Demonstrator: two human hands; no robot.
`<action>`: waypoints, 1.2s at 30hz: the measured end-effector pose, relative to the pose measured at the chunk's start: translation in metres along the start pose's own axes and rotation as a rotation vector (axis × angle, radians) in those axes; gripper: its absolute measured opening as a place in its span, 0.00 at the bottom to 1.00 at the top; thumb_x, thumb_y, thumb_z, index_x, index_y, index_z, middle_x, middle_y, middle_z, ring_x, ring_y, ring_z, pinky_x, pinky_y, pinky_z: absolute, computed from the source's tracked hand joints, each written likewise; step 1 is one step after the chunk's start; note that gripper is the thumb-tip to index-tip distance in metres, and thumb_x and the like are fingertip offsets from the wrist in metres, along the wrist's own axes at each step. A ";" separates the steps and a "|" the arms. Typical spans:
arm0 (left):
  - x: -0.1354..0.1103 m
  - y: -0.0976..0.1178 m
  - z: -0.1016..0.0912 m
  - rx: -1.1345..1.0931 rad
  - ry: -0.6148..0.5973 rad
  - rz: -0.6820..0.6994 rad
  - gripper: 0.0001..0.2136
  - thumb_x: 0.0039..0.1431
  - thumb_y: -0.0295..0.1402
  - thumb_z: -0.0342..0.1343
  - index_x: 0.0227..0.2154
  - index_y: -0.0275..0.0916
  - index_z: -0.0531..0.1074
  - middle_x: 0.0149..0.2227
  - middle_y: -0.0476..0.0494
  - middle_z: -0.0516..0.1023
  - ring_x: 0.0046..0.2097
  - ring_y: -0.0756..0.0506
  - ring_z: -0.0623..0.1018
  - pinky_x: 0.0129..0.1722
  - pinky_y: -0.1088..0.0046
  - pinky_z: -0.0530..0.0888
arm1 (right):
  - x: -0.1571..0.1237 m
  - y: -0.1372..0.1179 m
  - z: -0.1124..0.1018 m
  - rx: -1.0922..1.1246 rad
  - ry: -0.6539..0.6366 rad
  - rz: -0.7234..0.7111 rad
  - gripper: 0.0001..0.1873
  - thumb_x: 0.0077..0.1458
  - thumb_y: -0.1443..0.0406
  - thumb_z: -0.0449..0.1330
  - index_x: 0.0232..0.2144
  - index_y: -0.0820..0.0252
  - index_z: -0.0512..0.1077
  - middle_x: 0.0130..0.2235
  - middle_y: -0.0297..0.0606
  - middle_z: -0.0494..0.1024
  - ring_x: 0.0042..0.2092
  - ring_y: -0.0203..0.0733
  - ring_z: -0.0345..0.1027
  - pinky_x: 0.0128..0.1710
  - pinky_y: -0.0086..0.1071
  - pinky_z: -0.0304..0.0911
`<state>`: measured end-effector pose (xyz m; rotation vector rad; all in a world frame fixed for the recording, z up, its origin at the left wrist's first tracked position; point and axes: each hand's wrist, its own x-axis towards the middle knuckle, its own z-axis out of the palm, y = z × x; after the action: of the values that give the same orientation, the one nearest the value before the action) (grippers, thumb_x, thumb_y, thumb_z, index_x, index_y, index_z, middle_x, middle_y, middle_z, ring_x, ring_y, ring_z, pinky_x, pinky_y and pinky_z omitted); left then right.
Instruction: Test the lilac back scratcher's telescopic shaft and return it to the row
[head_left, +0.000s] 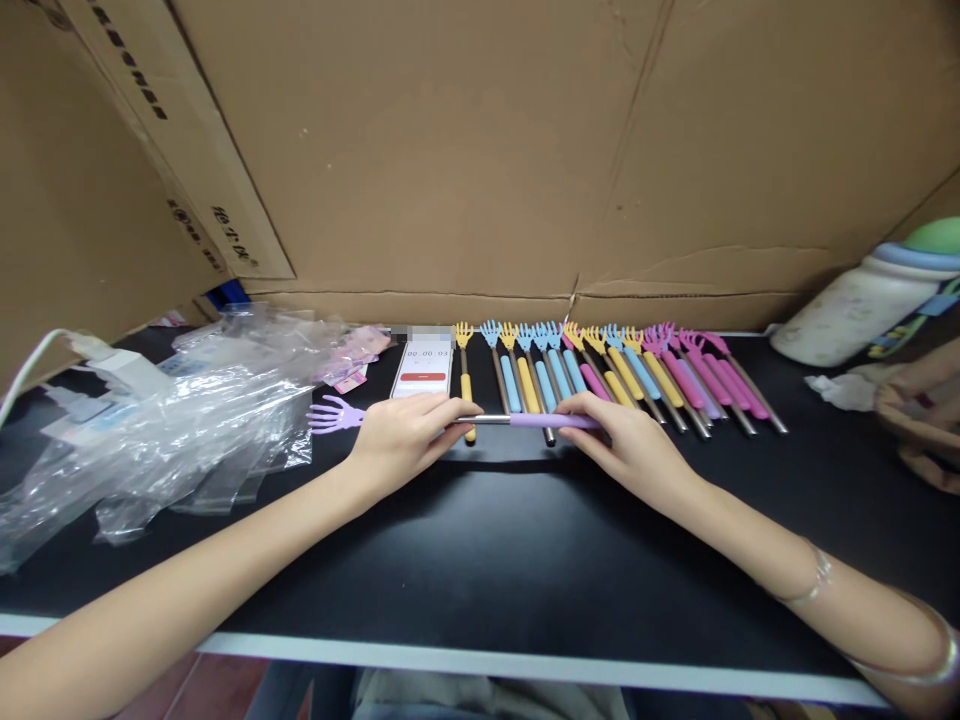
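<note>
A purple back scratcher (pixel 525 420) lies crosswise just above the black table, its hand-shaped claw (pixel 334 414) pointing left and its metal rod drawn out. My left hand (pixel 405 438) is closed on the rod near the claw end. My right hand (pixel 626 440) is closed on the purple grip. Behind them a row of several yellow, blue and pink back scratchers (pixel 615 375) lies side by side, claws toward the cardboard wall.
A phone (pixel 424 368) showing a timer lies behind my left hand. Crumpled clear plastic bags (pixel 187 430) pile up at the left with a white charger and cable (pixel 90 350). A bottle (pixel 862 300) lies at the right. Cardboard walls (pixel 480 150) close the back.
</note>
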<state>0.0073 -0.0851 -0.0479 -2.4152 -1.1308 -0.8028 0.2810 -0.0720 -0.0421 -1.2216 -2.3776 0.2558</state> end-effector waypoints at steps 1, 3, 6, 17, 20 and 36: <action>0.000 0.000 0.000 -0.002 0.006 -0.001 0.09 0.63 0.37 0.46 0.37 0.42 0.71 0.31 0.52 0.78 0.30 0.53 0.76 0.23 0.81 0.61 | 0.000 0.000 0.001 0.022 -0.009 -0.004 0.09 0.58 0.59 0.51 0.38 0.56 0.65 0.34 0.33 0.74 0.31 0.34 0.66 0.31 0.27 0.58; -0.001 0.000 0.001 -0.015 0.007 0.000 0.09 0.63 0.37 0.47 0.37 0.43 0.71 0.31 0.53 0.78 0.31 0.53 0.76 0.24 0.81 0.62 | 0.000 0.001 0.001 0.061 -0.022 -0.013 0.10 0.59 0.58 0.50 0.39 0.56 0.65 0.34 0.34 0.74 0.32 0.34 0.66 0.31 0.27 0.59; -0.003 0.001 0.002 -0.054 -0.010 -0.010 0.09 0.62 0.37 0.47 0.40 0.43 0.70 0.35 0.52 0.78 0.34 0.53 0.77 0.26 0.81 0.65 | 0.001 0.003 0.001 0.089 -0.053 -0.038 0.10 0.59 0.58 0.50 0.39 0.57 0.65 0.34 0.35 0.74 0.32 0.34 0.66 0.32 0.27 0.60; -0.004 0.001 0.005 -0.155 -0.056 0.011 0.08 0.60 0.28 0.45 0.41 0.39 0.65 0.38 0.48 0.76 0.36 0.50 0.76 0.32 0.77 0.70 | 0.009 0.008 -0.018 -0.149 -0.077 -0.119 0.11 0.59 0.57 0.49 0.38 0.57 0.62 0.30 0.35 0.73 0.28 0.36 0.67 0.28 0.28 0.59; -0.004 -0.002 0.005 -0.180 -0.092 -0.001 0.10 0.61 0.28 0.43 0.43 0.38 0.64 0.40 0.46 0.75 0.38 0.49 0.76 0.35 0.76 0.71 | 0.015 0.007 -0.022 -0.223 -0.066 -0.169 0.11 0.60 0.58 0.47 0.39 0.58 0.64 0.30 0.36 0.74 0.28 0.37 0.67 0.26 0.28 0.58; 0.000 -0.006 0.002 -0.095 -0.065 0.137 0.10 0.64 0.32 0.44 0.41 0.42 0.69 0.32 0.50 0.76 0.32 0.52 0.74 0.31 0.79 0.67 | -0.008 0.022 -0.012 -0.150 -0.047 -0.248 0.12 0.59 0.60 0.51 0.42 0.57 0.67 0.34 0.34 0.77 0.31 0.33 0.70 0.30 0.25 0.60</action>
<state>0.0037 -0.0803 -0.0487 -2.5821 -0.9572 -0.7554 0.3059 -0.0659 -0.0420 -0.9783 -2.5972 0.0279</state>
